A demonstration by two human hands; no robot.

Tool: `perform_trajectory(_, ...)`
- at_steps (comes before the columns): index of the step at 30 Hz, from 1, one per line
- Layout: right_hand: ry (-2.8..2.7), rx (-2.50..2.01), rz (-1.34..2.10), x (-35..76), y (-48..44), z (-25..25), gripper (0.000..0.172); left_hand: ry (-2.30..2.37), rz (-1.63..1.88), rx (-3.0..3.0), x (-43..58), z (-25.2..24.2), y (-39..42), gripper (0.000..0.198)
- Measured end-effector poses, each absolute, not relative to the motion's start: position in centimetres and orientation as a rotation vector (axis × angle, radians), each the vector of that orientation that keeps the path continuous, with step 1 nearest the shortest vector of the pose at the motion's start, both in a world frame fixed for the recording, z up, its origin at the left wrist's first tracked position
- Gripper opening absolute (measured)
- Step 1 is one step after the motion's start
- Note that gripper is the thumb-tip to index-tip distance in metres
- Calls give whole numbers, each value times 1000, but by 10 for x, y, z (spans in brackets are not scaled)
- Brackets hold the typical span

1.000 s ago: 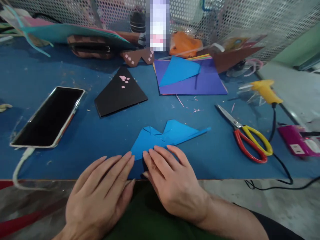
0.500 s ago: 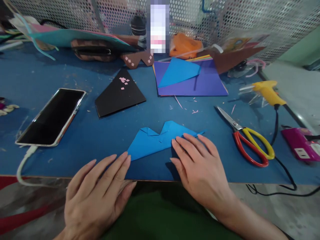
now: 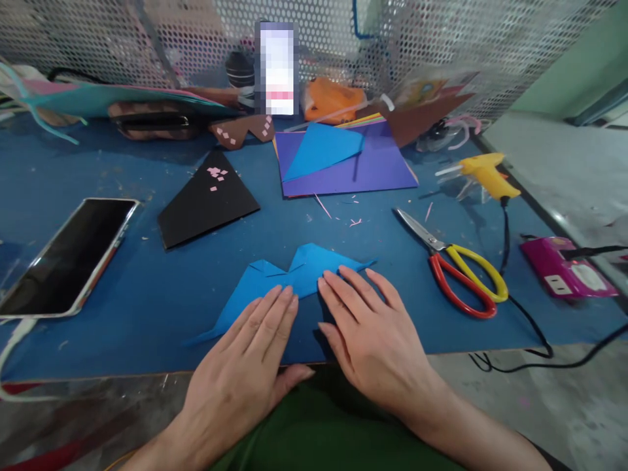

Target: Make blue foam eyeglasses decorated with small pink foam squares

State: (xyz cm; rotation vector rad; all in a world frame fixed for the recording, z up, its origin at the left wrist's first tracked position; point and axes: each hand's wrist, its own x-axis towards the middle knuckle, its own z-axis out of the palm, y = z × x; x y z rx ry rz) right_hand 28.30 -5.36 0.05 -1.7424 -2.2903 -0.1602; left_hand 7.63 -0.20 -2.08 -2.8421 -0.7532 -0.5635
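Observation:
A folded blue paper piece (image 3: 284,275) lies near the front edge of the blue table (image 3: 122,301). My left hand (image 3: 245,366) lies flat on its left part with fingers stretched out. My right hand (image 3: 367,333) lies flat on its right part, fingers spread, fingertips on the paper. Both hands press on the paper and hold nothing.
A phone (image 3: 66,255) on a white cable lies at the left. Black paper (image 3: 206,199), purple sheets (image 3: 348,167) and a blue triangle (image 3: 321,149) lie behind. Red-and-yellow scissors (image 3: 456,268), a yellow glue gun (image 3: 485,176) and a pink power strip (image 3: 566,268) are at the right.
My left hand has moved up onto the blue paper's left part. The right hand has shifted slightly left on the paper. The view has shifted, so everything sits further left.

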Motion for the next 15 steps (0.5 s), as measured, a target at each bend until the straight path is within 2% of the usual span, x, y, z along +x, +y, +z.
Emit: perform_trajectory(15, -2169, -1885, -223, 312, -53, -1, 43, -780, -560, -2840, 76, -21, -1, 68)
